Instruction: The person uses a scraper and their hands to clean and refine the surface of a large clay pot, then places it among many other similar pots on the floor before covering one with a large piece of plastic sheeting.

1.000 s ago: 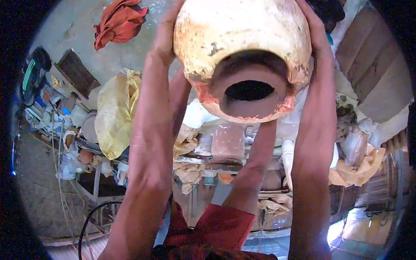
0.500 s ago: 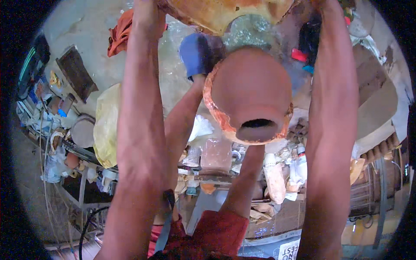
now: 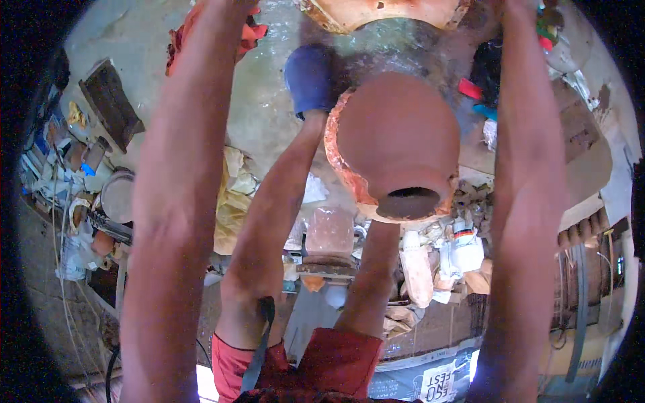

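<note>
Both my forearms reach away up the view, the left one [image 3: 195,134] and the right one [image 3: 531,148]. My hands lie past the top edge, so their fingers do not show. Between the wrists is a curved cream and orange shell piece [image 3: 396,12], like half of a mould, partly cut off by the top edge. Nearer to me, a round brown clay pot [image 3: 403,127] rests on its side, its dark mouth facing me. A rough orange and cream shell [image 3: 342,168] surrounds the pot's left side and lower edge.
My foot in a blue shoe [image 3: 309,80] stands left of the pot. A red cloth [image 3: 252,33] lies far left, beside a dark wooden piece [image 3: 111,104]. Bottles [image 3: 463,248], a pinkish block [image 3: 329,232] and crumpled paper lie nearer me. A board [image 3: 584,148] is at right.
The curved shell piece has moved farther from me and away from the pot. My left forearm has swung left in the view; the pot stays in its shell.
</note>
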`<control>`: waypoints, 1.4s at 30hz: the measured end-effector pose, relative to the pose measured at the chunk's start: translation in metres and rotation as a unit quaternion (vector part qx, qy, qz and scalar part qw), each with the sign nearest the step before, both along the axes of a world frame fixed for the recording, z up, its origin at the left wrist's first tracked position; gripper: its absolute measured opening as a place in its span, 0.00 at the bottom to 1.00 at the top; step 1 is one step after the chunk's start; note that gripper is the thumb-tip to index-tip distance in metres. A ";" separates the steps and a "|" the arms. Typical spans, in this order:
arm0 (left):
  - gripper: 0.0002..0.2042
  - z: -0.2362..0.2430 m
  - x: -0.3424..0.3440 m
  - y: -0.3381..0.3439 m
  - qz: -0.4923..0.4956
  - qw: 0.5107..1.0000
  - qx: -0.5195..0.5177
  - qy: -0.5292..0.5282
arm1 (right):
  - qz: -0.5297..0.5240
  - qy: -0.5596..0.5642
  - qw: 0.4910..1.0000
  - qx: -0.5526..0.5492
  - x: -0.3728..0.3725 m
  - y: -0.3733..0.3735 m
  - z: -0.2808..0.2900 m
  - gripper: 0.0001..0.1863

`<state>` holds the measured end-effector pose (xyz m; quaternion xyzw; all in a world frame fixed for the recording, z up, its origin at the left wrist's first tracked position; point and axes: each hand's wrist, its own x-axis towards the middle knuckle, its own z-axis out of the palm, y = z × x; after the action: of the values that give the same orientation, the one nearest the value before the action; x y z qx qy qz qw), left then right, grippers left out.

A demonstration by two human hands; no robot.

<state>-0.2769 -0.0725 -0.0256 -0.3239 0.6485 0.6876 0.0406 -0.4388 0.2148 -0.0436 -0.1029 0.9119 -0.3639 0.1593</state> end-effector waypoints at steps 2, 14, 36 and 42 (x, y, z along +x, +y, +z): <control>0.37 0.021 0.015 0.058 0.013 0.984 -0.167 0.060 | 0.185 0.206 0.946 0.170 0.021 0.109 -0.025 0.33; 0.50 0.161 0.209 0.249 -0.417 0.876 -0.243 0.009 | -0.058 -0.107 0.991 0.048 0.379 0.163 0.209 0.28; 0.51 0.149 0.224 0.265 -0.370 0.850 -0.372 -0.046 | -0.199 -0.097 0.975 -0.012 0.412 0.172 0.184 0.24; 0.46 0.130 0.211 0.242 -0.142 0.988 0.054 -0.018 | -0.292 -0.240 0.924 -0.059 0.343 0.221 0.116 0.34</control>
<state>-0.0658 0.1699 0.1047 -0.2380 0.6494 0.7028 0.1665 -0.0954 0.4360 0.0728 0.2493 0.8131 -0.4611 0.2533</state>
